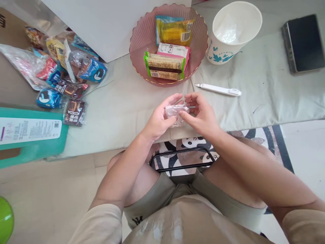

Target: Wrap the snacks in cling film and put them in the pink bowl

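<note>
Between both hands, near the table's front edge, is a small crinkled clear plastic wrapper (177,113). My left hand (162,117) holds it from the left, thumb across its front. From the right, my right hand (201,113) grips it with the thumb on its face and the fingers curled behind. I cannot make out whether anything is inside. Just beyond the hands, a pink ribbed glass bowl (141,44) holds several packaged snacks, among them a green-edged biscuit pack (165,66) and a yellow pack (175,32). A white utility knife (218,89) lies right of the bowl.
A white paper cup (220,44) with clear plastic inside stands behind the knife. A dark phone-like device (304,44) lies far right. On the left are a pile of wrapped snacks (73,67) and a teal box (33,135). A white panel (114,27) stands behind.
</note>
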Tool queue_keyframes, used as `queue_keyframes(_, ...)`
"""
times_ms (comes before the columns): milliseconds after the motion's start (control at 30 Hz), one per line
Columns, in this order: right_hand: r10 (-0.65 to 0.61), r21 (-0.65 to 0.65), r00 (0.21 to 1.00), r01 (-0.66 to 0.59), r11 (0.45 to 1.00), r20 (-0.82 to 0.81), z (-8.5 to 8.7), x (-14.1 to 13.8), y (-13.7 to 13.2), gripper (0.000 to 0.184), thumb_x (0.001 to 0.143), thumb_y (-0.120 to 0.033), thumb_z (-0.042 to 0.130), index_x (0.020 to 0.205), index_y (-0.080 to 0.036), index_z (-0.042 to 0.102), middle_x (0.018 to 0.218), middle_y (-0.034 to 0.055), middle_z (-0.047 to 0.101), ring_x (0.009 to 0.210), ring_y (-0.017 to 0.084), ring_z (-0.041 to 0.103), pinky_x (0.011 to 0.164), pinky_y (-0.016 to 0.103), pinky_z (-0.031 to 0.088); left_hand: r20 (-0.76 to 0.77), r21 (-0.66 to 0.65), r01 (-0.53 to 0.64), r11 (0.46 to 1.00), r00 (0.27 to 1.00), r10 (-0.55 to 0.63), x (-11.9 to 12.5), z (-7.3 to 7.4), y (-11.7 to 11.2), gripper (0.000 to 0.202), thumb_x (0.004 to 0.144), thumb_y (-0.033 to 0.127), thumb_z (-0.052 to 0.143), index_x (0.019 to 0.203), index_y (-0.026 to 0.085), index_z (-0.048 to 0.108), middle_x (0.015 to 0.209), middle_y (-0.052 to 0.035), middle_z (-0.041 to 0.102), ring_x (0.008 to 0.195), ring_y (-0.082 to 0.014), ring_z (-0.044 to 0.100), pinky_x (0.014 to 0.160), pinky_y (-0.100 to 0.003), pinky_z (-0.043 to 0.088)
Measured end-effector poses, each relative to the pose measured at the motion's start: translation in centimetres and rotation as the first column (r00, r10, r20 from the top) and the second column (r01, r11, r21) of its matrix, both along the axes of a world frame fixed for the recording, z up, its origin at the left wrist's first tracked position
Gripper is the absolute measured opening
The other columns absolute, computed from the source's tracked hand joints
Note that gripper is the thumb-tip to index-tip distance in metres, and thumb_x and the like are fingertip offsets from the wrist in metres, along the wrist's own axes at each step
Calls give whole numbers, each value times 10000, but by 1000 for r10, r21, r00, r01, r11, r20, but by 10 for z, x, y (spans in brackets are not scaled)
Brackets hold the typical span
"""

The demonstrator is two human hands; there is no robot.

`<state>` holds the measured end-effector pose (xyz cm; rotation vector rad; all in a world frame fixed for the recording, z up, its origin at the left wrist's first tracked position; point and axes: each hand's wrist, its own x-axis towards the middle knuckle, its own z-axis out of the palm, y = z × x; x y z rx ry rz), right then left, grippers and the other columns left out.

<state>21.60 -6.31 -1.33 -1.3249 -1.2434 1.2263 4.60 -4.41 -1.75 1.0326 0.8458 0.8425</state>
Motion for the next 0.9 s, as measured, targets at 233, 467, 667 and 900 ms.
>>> queue_keyframes(233, -74, -46, 991, 70, 997, -111, 6, 11, 6, 230, 764, -306, 706, 821, -248, 491, 803, -10, 526, 733, 139, 509, 691, 310, 432, -234, 63, -166, 984, 956, 176, 4, -3, 5, 540, 734, 424, 866, 1177, 189, 666, 1190, -106, 746, 1125, -246, 718, 1008, -381, 587)
queue_keyframes(467, 31, 7, 999, -31, 999, 19, 10, 19, 5, 240, 806, -400, 765, 893, -235, 614, 808, 1, 633, 735, 150, 558, 705, 327, 462, -257, 153, -93, 984, 958, 131, 2, 6, 7, 465, 689, 471, 910, 1036, 189, 779, 970, -60, 785, 878, -190, 724, 787, -305, 602)
queue_keyframes(667, -9, 12, 1000, 9, 1000, 11, 14, 18, 2, 377, 866, -565, 730, 763, -211, 649, 709, -1, 640, 635, 121, 537, 619, 301, 447, -263, 177, -176, 968, 940, 218, 3, 4, 5, 417, 790, 590, 832, 965, 212, 849, 854, -41, 795, 745, -134, 678, 721, -264, 558)
queue_keyframes(900, -146, 177, 987, 156, 972, -71, 5, 8, 1, 367, 869, -595, 738, 831, -233, 685, 900, 35, 729, 858, 175, 683, 795, 343, 561, 16, 40, -380, 924, 925, 380, 20, 3, 4, 415, 691, 608, 898, 776, 211, 813, 726, -5, 730, 670, -110, 645, 676, -242, 556)
